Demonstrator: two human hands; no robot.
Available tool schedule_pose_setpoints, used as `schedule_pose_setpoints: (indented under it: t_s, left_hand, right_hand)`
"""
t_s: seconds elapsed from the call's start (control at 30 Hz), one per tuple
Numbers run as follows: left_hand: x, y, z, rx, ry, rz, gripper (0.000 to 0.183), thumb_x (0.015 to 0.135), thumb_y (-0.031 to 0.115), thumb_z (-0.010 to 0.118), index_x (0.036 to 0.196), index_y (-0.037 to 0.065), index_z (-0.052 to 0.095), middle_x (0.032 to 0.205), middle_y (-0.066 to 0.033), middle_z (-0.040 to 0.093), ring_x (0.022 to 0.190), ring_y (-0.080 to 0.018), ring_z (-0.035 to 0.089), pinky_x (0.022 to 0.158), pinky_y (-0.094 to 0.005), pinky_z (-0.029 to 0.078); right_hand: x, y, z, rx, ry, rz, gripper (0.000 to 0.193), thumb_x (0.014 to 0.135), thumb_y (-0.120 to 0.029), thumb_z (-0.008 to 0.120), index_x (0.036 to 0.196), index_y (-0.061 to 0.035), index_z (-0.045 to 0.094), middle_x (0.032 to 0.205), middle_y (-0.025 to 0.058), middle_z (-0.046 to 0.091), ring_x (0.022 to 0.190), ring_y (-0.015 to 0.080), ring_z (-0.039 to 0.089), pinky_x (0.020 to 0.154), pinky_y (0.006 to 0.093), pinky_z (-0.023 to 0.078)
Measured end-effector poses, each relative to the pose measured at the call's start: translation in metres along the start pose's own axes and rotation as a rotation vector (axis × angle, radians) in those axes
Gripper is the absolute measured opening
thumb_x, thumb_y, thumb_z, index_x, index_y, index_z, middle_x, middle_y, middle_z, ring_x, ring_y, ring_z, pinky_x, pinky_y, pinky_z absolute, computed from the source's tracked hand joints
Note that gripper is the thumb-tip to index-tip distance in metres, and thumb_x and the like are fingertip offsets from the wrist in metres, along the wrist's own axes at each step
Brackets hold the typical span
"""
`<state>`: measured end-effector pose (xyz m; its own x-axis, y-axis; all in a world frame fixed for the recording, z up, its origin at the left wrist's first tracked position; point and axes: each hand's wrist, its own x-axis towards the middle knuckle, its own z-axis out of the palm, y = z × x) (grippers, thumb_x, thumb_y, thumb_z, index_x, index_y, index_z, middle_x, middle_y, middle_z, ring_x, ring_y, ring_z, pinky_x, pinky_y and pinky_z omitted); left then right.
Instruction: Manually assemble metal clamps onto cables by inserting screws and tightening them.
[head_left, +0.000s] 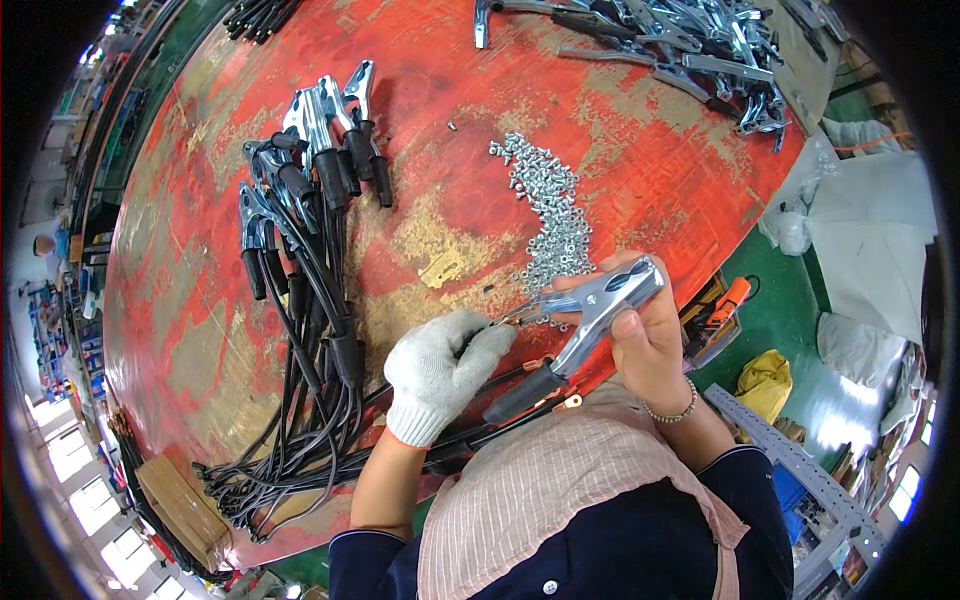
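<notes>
Right grip (648,338): bare, thumb and fingers closed on a metal clamp (592,304) near its jaw end. Left grip (440,368): gloved, digits bunched at the clamp's unsleeved handle; can't tell whether it's pinching anything. Clamp is held up between both, over the bench's (430,110) near edge, black-sleeved handle (525,395) angled down-left.

Handling, my read: rigid, moderate weight, not fragile. Shiny plate likely slick; sleeve should give better friction. Hold the body by the pivot, fingertips clear of the jaws.

Farther out: loose small fasteners (552,215), likely to scatter if bumped; cabled clamps (310,160) left, leads probably floppy.
</notes>
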<state>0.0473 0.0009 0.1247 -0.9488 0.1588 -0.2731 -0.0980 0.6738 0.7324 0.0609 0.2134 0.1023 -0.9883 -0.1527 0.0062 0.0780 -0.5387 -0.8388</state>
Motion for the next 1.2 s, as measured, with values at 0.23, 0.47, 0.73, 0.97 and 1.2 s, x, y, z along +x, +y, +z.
schedule_pose_setpoints:
  t_s: [0.23,0.47,0.73,0.97,1.2]
  left_hand:
    - [0.002,0.005,0.001,0.027,0.015,0.063,0.024,0.087,0.031,0.062,0.098,0.011,0.068,0.077,-0.0115,0.067,0.069,-0.0287,0.066,0.061,-0.038,0.05]
    - [0.022,-0.001,-0.008,-0.025,-0.228,0.196,0.028,0.094,0.016,0.049,0.119,0.009,0.057,0.087,-0.0134,0.067,0.077,-0.0303,0.066,0.068,-0.0385,0.051]
    - [0.036,-0.036,0.003,-1.042,-0.178,-0.3,0.038,0.097,0.028,0.053,0.12,-0.003,0.056,0.081,-0.0009,0.063,0.061,-0.0037,0.052,0.048,-0.0159,0.036]
    - [0.029,-0.036,0.007,-0.994,-0.131,-0.132,0.032,0.1,0.024,0.045,0.119,0.001,0.058,0.077,0.0,0.061,0.054,-0.0034,0.05,0.048,-0.017,0.039]
    - [0.007,-0.026,-0.007,-0.576,-0.085,0.16,0.027,0.095,0.012,0.051,0.118,-0.001,0.057,0.079,-0.009,0.066,0.071,-0.0183,0.065,0.066,-0.0311,0.052]
  right_hand:
    - [-0.002,-0.006,0.001,0.033,-0.035,0.048,0.046,0.095,-0.017,0.06,0.129,-0.0027,0.032,0.127,0.0269,0.054,0.113,0.0266,0.058,0.099,0.0405,0.045]
    - [0.019,-0.001,-0.001,-0.03,0.024,0.081,0.043,0.096,-0.021,0.057,0.13,-0.0031,0.037,0.125,0.0202,0.056,0.117,0.0253,0.055,0.1,0.0419,0.044]
    - [0.11,0.03,-0.031,-1.697,-0.278,-0.608,0.016,0.078,-0.009,0.057,0.093,-0.0096,0.064,0.09,0.0052,0.061,0.093,0.0228,0.058,0.083,0.0371,0.045]
    - [0.132,0.036,-0.027,-2.011,-0.452,-0.487,0.012,0.075,-0.014,0.064,0.087,-0.0105,0.064,0.085,0.0025,0.063,0.083,0.0204,0.058,0.076,0.0331,0.042]
    - [0.1,0.017,0.017,-1.007,-0.158,-0.099,0.01,0.083,-0.011,0.07,0.079,-0.0045,0.064,0.08,0.0042,0.06,0.073,0.0133,0.055,0.065,0.0288,0.045]
